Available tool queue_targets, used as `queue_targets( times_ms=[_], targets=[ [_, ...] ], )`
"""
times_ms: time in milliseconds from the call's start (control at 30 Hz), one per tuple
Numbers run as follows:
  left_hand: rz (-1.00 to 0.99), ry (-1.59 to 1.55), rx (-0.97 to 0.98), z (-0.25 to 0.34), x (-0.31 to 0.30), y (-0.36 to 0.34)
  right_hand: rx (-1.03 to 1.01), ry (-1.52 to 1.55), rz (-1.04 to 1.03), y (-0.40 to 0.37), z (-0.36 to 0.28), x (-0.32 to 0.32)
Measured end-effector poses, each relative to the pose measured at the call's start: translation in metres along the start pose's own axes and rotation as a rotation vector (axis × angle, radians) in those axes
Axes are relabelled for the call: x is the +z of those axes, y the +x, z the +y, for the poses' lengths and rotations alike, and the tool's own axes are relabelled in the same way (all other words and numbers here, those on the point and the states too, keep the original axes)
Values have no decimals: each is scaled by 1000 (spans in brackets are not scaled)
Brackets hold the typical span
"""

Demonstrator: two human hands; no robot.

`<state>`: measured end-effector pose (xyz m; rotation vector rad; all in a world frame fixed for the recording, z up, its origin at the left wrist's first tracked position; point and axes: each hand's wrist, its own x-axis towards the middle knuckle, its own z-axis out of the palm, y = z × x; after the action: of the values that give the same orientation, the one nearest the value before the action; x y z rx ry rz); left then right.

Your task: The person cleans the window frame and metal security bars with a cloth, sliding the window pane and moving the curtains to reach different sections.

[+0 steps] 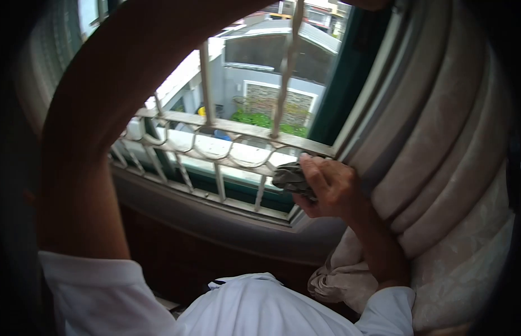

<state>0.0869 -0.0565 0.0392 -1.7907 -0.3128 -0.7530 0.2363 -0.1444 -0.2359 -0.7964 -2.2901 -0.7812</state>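
My right hand (330,187) is closed around a crumpled dark grey-green cloth (294,180). It presses the cloth at the right end of the white metal window grille (215,126), by the ring-patterned band near the corner of the frame. My left arm (84,168) is raised and arches across the upper left, in front of the grille. Only a sliver of my left hand (369,3) shows at the top edge, close to the window's right side, with its fingers cut off from sight.
A thick beige curtain (439,145) hangs in folds along the right, partly behind my right arm. Dark green window frame parts (350,73) stand beyond the bars. Outside are a walled yard with green plants (260,119) and a roofed building (271,47).
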Motion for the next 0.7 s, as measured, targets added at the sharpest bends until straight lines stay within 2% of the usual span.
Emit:
queue_targets(
  times_ms=[33, 133, 167, 267, 300, 333, 367, 400, 467, 533, 600, 633, 667, 700],
  targets=[
    [-169, -59, -7, -4, -12, 6, 4, 19, -2, 2, -1, 1],
    [-109, -206, -97, 3, 3, 2, 41, 42, 4, 10, -7, 7],
    [-210, -95, 7, 0, 45, 13, 13, 69, 43, 15, -8, 11],
    [395, -59, -525, 73, 77, -51, -29, 451, 144, 40, -15, 30],
    [171, -308, -612, 85, 40, -74, 35, 577, 126, 46, -25, 37],
    [195, -370, -632, 82, -39, -117, 89, 658, 85, 54, -38, 39],
    [186, -438, -779, 89, -68, -158, 347, 821, -222, 32, -30, 77],
    [222, -575, -909, 118, -78, -186, 283, 879, -220, 42, -51, 91],
    [332, -379, -1060, 161, -94, -229, 409, 1159, 35, 57, -105, 106],
    [169, -383, -1214, 187, -132, -271, 595, 1398, 254, 55, -141, 106],
    [100, -270, -1427, 220, -152, -305, 747, 1772, -386, 30, -110, 147],
    [56, -189, -1472, 238, -157, -325, 754, 1796, -458, 25, -113, 163],
    [16, -114, -1512, 254, -163, -341, 1007, 1878, -261, 38, -159, 144],
    [6, -102, -1511, 265, -169, -352, 779, 1958, -420, 36, -157, 153]
  ],
)
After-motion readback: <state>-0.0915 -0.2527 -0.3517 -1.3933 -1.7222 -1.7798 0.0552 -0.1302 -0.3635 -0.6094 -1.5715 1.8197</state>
